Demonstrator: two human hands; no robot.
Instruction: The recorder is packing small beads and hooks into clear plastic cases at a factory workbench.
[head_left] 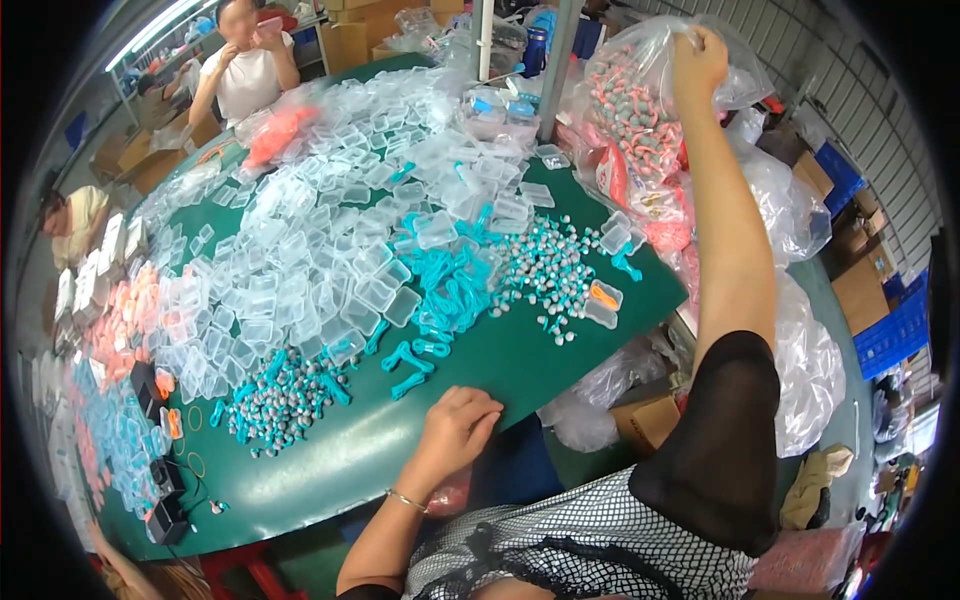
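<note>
My right hand [703,55] is raised at the upper right, its fingers closed on the gathered top of a clear plastic bag [650,50]. Many small grey-and-coral pieces [625,115] fill that bag. At the front edge of the green table [540,375], my left hand [455,430] rests with its fingers curled together and nothing visible in them. Just beyond it lie folded teal cords [408,365]. A pile of small grey-and-teal pieces [548,265] sits to the right of a larger heap of teal cords [450,290].
Clear plastic cases [300,250] are heaped across the table, with another grey-and-teal pile [285,400] at left. One case holds an orange cord [603,296]. A metal post [560,65] rises beside the bag. A co-worker [250,70] sits opposite; large clear bags [800,370] stand at right.
</note>
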